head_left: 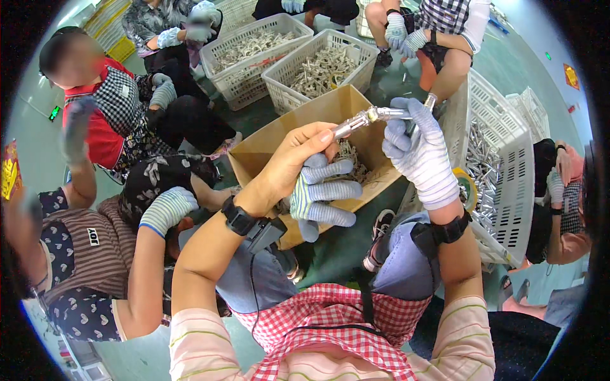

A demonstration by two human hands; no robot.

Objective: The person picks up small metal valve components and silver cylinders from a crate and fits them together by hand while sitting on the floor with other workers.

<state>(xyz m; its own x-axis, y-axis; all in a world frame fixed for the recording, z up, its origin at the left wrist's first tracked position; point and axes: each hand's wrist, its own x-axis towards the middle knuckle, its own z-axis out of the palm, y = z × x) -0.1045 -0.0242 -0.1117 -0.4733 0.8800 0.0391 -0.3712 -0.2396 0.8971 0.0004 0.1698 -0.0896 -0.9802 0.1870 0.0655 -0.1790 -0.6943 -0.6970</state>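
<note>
From where I stand, the person's bare left hand [295, 149] pinches one end of a slim silvery metal part [356, 124] between thumb and fingertip. The gloved right hand [416, 146] grips the other end, so the part bridges the two, raised above a cardboard box [324, 109]. That right hand also has a second shiny metal piece [430, 101] poking out past its fingers. Just beneath the left hand is a striped glove [327, 190]; I can't tell how it is held.

To my mind the pinch is the weak spot: it catches only the tip, so a twist or a tug could pop the part loose and drop it among the metal pieces [348, 152] in the box. With two things in one gloved hand, shifting the fingers for one might let the other slide out. The glove, so close below, could snag or get in the way.

Right of the box sits a white basket [518, 190] of shiny tubes [480, 171]; beyond it, two more baskets stand side by side. Co-workers sit around, several wearing striped gloves.
</note>
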